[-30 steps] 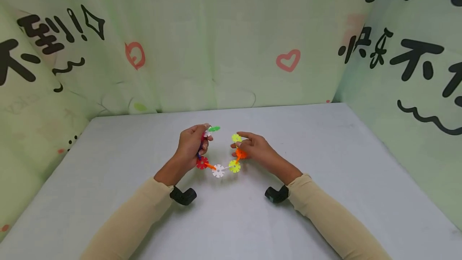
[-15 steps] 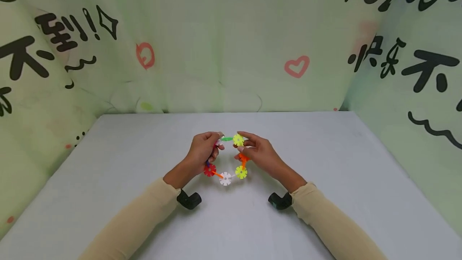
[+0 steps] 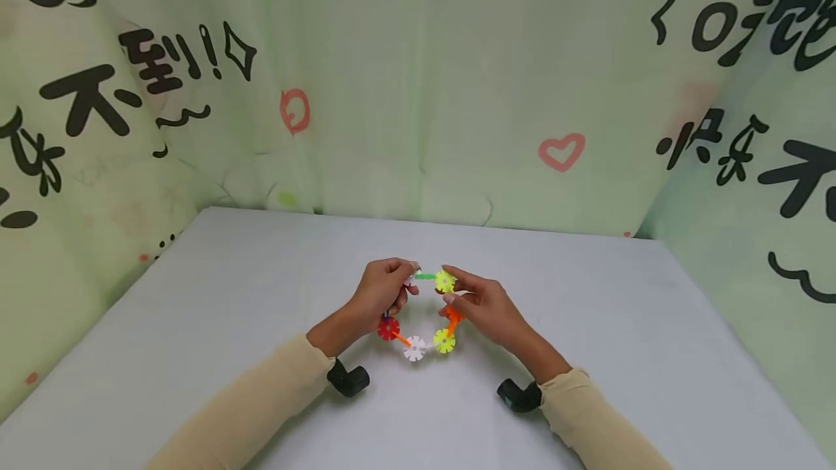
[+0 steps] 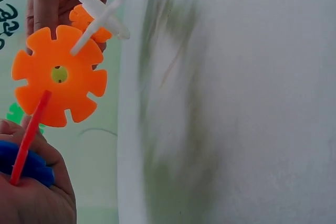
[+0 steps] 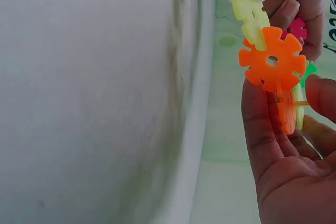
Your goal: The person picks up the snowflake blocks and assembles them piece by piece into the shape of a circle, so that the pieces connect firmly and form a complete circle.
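Observation:
Both hands hold up a ring-shaped chain of colourful notched plastic discs, snowflake building pieces, above the table. My left hand [image 3: 387, 289] pinches a white disc at the top left, its other fingers curled over the chain. A green disc [image 3: 426, 276], seen edge-on, spans to a yellow disc [image 3: 445, 281] that my right hand [image 3: 480, 307] pinches. Whether green and yellow are slotted together cannot be told. Below hang a red disc [image 3: 388, 328], a white disc [image 3: 414, 348] and another yellow disc [image 3: 444, 341]. In the right wrist view, an orange disc [image 5: 272, 60] lies near the fingers.
Under the hands spreads a white-covered table [image 3: 431, 419]. Pale green curtains [image 3: 424, 93] with black lettering and red hearts enclose its back and sides. Black wrist devices [image 3: 348, 378] sit at both cuffs.
The hands have come closer together, bringing the green disc up against the yellow one and rounding the chain into a ring. The head view has also shifted.

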The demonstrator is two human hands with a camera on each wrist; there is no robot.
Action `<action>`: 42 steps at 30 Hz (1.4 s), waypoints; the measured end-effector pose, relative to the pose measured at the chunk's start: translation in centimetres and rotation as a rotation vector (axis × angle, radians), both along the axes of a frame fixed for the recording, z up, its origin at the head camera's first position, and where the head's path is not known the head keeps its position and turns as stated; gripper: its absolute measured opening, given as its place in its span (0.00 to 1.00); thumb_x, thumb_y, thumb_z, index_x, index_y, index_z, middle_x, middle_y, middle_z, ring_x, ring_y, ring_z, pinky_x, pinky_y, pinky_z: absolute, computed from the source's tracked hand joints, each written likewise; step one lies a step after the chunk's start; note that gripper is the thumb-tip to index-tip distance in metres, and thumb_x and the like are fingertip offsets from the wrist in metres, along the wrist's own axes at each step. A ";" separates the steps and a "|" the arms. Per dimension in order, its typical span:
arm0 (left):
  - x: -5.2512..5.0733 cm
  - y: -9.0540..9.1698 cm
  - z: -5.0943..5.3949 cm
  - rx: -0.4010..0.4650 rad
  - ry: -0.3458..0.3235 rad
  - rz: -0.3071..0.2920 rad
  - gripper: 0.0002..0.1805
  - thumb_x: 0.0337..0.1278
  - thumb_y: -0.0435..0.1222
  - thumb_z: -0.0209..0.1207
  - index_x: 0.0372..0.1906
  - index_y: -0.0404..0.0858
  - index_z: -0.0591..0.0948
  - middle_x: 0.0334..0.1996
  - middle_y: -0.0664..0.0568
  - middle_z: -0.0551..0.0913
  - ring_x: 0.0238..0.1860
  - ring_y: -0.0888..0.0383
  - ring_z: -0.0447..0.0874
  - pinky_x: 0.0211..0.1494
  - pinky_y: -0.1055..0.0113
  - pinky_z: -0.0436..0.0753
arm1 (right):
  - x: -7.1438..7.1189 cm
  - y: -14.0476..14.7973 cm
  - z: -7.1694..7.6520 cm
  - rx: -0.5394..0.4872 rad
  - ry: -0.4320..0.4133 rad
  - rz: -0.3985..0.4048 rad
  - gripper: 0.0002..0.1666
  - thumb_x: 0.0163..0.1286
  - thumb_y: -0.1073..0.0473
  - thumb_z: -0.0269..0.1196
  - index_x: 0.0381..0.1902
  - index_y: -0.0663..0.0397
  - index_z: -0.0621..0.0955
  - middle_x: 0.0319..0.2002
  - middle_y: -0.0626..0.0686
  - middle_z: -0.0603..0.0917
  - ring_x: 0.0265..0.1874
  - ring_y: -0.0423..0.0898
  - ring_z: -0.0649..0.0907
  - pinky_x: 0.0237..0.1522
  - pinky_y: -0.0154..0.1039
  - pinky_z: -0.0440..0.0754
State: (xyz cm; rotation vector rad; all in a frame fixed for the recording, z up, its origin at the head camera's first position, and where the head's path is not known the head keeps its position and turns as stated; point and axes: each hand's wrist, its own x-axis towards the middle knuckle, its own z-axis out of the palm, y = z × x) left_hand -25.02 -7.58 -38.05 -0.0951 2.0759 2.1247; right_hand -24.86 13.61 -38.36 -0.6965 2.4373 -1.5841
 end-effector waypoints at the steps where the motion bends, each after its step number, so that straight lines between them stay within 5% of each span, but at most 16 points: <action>1: 0.1 0.0 0.0 -0.006 0.004 -0.013 0.17 0.69 0.40 0.54 0.54 0.32 0.79 0.23 0.49 0.80 0.12 0.61 0.64 0.14 0.73 0.64 | 0.1 0.1 0.0 0.002 0.001 0.001 0.32 0.70 0.61 0.62 0.70 0.53 0.69 0.52 0.60 0.79 0.39 0.48 0.87 0.42 0.35 0.82; 8: 0.6 -0.7 0.9 -0.073 0.072 0.012 0.15 0.69 0.41 0.55 0.50 0.34 0.80 0.25 0.46 0.80 0.14 0.59 0.65 0.15 0.72 0.66 | 0.1 -0.5 0.9 -0.009 0.030 0.040 0.32 0.69 0.63 0.63 0.70 0.57 0.69 0.54 0.61 0.80 0.40 0.49 0.87 0.42 0.37 0.82; 15: 0.8 -0.8 1.4 -0.030 0.056 0.039 0.13 0.70 0.41 0.54 0.49 0.38 0.81 0.27 0.45 0.81 0.14 0.58 0.66 0.16 0.72 0.66 | -0.1 -0.7 1.7 -0.007 0.051 0.044 0.32 0.69 0.64 0.62 0.70 0.56 0.68 0.52 0.60 0.82 0.35 0.48 0.87 0.42 0.37 0.82; 21: 0.7 -0.7 1.4 -0.067 0.086 0.009 0.13 0.70 0.42 0.55 0.48 0.38 0.81 0.27 0.45 0.81 0.15 0.58 0.66 0.17 0.71 0.67 | -0.1 -0.6 1.7 0.053 0.090 0.069 0.32 0.69 0.63 0.62 0.70 0.58 0.68 0.41 0.61 0.86 0.34 0.52 0.87 0.39 0.37 0.82; 31: 0.8 -0.7 1.5 -0.106 0.044 -0.049 0.15 0.70 0.42 0.54 0.47 0.35 0.80 0.27 0.42 0.79 0.16 0.58 0.65 0.17 0.72 0.65 | 0.2 -0.5 1.5 0.087 0.064 0.082 0.33 0.69 0.63 0.63 0.70 0.60 0.68 0.48 0.59 0.83 0.33 0.44 0.87 0.39 0.35 0.81; 42: 1.3 -0.2 0.5 -0.094 -0.045 -0.104 0.15 0.71 0.42 0.54 0.49 0.35 0.78 0.26 0.45 0.77 0.16 0.59 0.64 0.17 0.72 0.63 | 0.9 0.0 1.1 0.149 0.015 0.116 0.32 0.69 0.63 0.63 0.68 0.63 0.69 0.39 0.59 0.86 0.29 0.44 0.86 0.37 0.37 0.80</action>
